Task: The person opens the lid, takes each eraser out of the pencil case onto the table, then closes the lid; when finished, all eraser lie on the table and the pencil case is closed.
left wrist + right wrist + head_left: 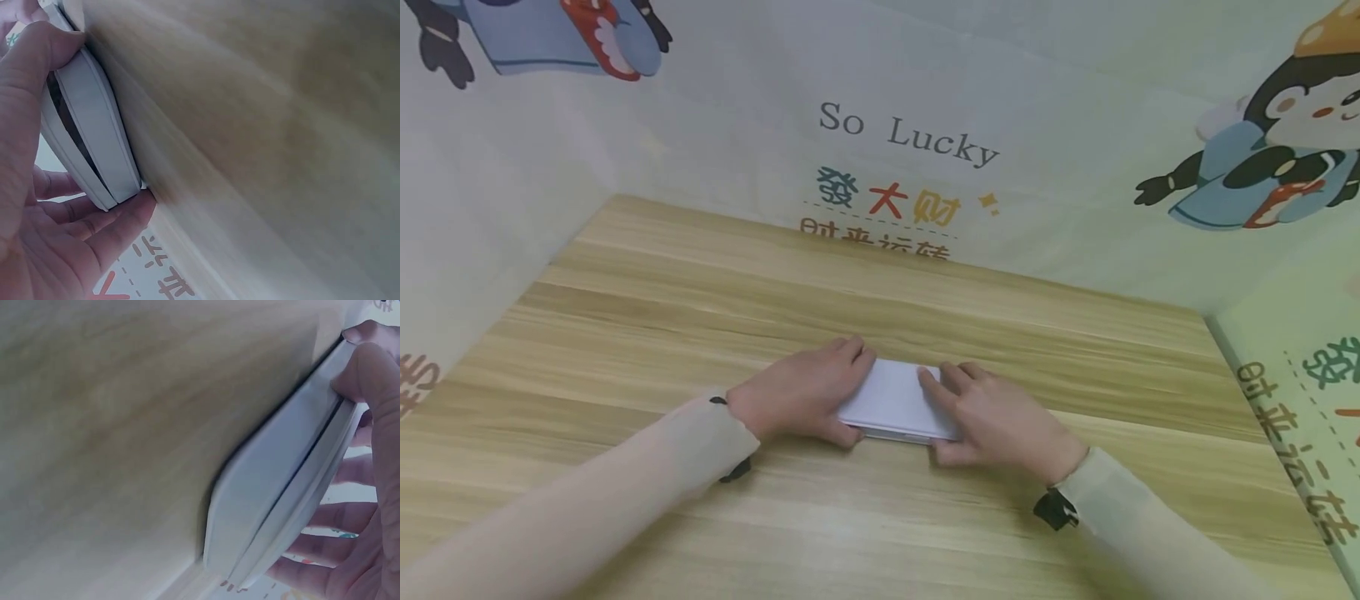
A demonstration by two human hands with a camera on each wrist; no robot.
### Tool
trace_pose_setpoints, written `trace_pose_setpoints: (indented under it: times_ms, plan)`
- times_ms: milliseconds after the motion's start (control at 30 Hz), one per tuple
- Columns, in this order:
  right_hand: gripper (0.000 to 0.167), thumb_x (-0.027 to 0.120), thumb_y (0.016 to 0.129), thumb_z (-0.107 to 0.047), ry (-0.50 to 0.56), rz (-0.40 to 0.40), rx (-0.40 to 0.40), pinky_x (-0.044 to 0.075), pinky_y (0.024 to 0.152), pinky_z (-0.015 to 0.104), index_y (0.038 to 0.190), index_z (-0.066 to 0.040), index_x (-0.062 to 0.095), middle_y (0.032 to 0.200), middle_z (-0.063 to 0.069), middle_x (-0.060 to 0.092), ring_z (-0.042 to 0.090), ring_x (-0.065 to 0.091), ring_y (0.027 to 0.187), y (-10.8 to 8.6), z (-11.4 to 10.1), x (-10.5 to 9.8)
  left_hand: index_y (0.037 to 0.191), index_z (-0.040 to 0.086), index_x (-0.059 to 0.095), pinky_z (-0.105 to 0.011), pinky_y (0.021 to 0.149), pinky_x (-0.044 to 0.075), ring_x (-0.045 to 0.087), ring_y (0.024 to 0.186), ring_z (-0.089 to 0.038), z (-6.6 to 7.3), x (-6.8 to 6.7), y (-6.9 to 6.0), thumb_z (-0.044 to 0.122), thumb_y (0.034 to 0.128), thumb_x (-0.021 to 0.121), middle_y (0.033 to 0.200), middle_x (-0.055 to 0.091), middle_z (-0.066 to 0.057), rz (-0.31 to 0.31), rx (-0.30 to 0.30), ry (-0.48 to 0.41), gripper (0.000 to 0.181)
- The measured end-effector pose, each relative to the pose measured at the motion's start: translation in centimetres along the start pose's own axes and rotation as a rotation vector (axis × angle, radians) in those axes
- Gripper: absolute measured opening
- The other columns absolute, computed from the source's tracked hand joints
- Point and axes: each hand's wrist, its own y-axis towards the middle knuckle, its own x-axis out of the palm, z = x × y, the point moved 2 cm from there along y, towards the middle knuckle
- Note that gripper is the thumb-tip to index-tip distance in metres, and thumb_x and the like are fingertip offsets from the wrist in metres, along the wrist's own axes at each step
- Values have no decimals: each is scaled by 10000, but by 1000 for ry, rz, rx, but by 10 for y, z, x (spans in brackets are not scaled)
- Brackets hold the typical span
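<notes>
A flat white box [897, 398] lies on the wooden table between both hands. The left hand [808, 390] grips its left end, thumb at the near edge and fingers toward the far side. At the right end the right hand [996, 417] holds it, thumb at the near edge, index finger over the top. In the left wrist view a dark gap runs along the side of the box [94, 119], with the left hand [50, 187] around it. A thin seam shows along the box [269, 481] in the right wrist view, beside the right hand [369, 456].
The wooden table [700, 308] extends around the hands. Behind it hangs a pale cloth [737, 108] printed with lettering and cartoon figures, which also covers the left and right sides. Dark bands show at both sleeve cuffs.
</notes>
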Motion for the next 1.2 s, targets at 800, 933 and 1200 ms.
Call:
trace_pose_setpoints:
  times_ms: [800, 933, 1200]
  plan:
    - [712, 723, 946, -517, 273, -52, 96, 582, 1041, 490, 1512, -115, 568, 1487, 194, 610, 365, 618, 1345, -22, 21, -8, 1430, 35, 505, -397, 1066, 557, 601, 1180, -205, -7, 4, -5, 592, 753, 880, 1357, 607, -116, -34, -155, -236, 954]
    - [665, 742, 943, -458, 286, -33, 112, 571, 1059, 494, 1470, -77, 603, 1461, 198, 627, 369, 622, 1337, -31, 25, -8, 1455, 50, 496, -410, 1113, 531, 599, 1234, -213, -9, 2, -9, 566, 758, 893, 1383, 602, -107, -41, -155, -310, 954]
    - [582, 768, 927, -335, 346, 49, 117, 571, 1057, 491, 1395, -10, 647, 1412, 203, 657, 380, 647, 1295, -46, 33, -8, 1394, 102, 529, -407, 1099, 530, 615, 1197, -175, -13, -8, -16, 409, 794, 915, 1314, 641, -44, -44, -134, -471, 777]
